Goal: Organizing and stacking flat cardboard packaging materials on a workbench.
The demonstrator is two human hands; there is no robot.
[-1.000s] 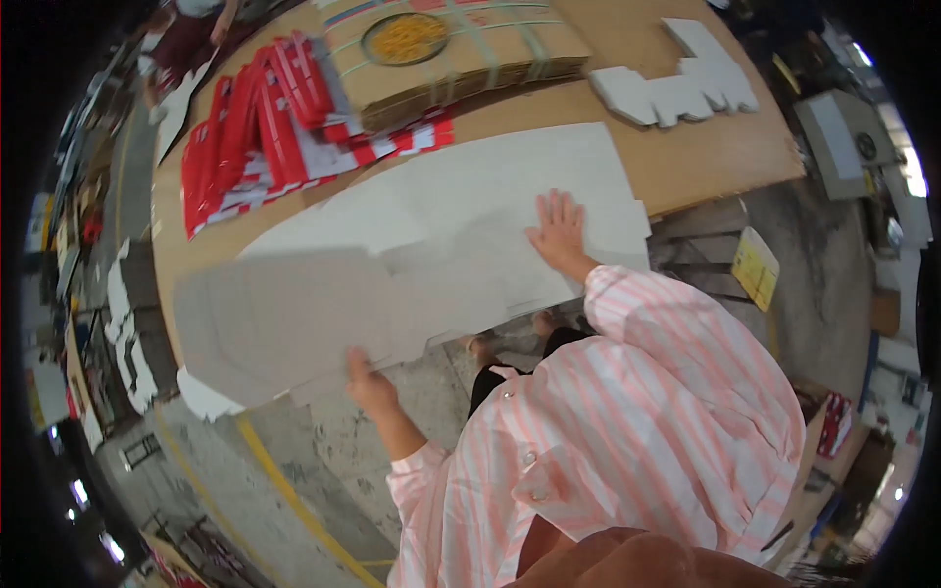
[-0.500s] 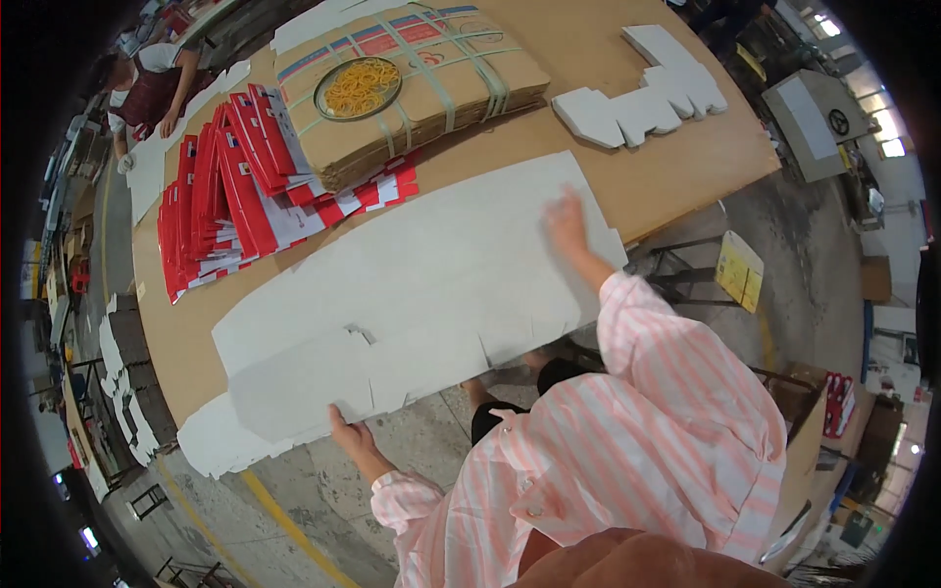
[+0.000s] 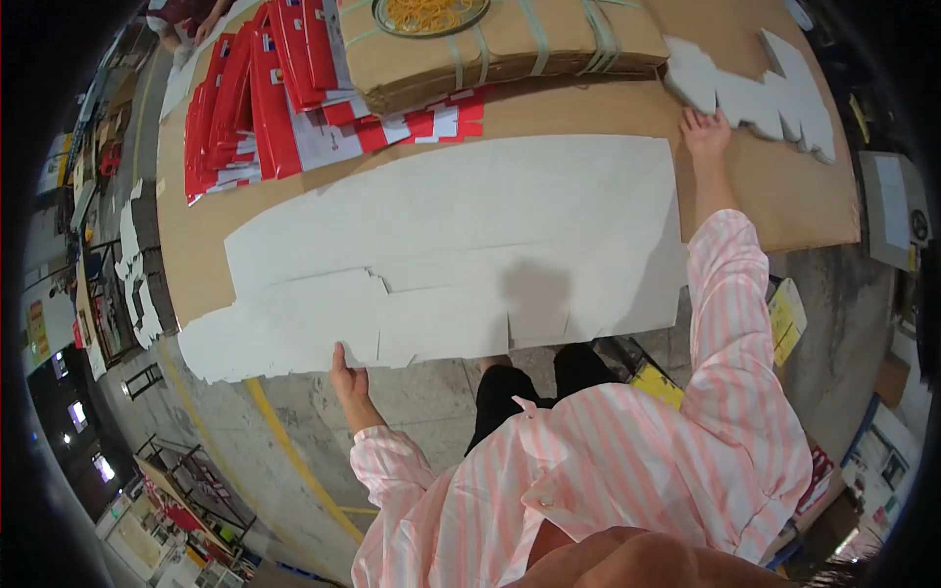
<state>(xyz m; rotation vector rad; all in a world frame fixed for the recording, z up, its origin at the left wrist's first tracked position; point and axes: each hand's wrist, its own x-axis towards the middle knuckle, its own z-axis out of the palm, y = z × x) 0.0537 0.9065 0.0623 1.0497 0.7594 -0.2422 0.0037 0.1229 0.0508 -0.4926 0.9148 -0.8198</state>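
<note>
With right hand (image 3: 706,135) spread against notched white cutouts (image 3: 753,100), has left hand (image 3: 354,386) at near edge of white sheet (image 3: 441,304), grip unclear.

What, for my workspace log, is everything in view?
Sheets: count unclear, white, table's near side
Cutouts: one stack, white, table's far right
Red packets: several, red-white, table's far left
Bundle: one, brown, table's far middle
Dish: one, grey, on bundle
Strands: uncountable, yellow, in dish
Table: one, brown, centre
Card stack: one, white-grey, left of table
Floor: one, grey, beneath
Clutter: uncountable, mixed, background
Worker: one, maroon clothing, upper left
Shirt: one, pink-white, lower right
Left grip: one, bare, at sheets' edge
Right grip: one, bare, at cutouts' edge
</note>
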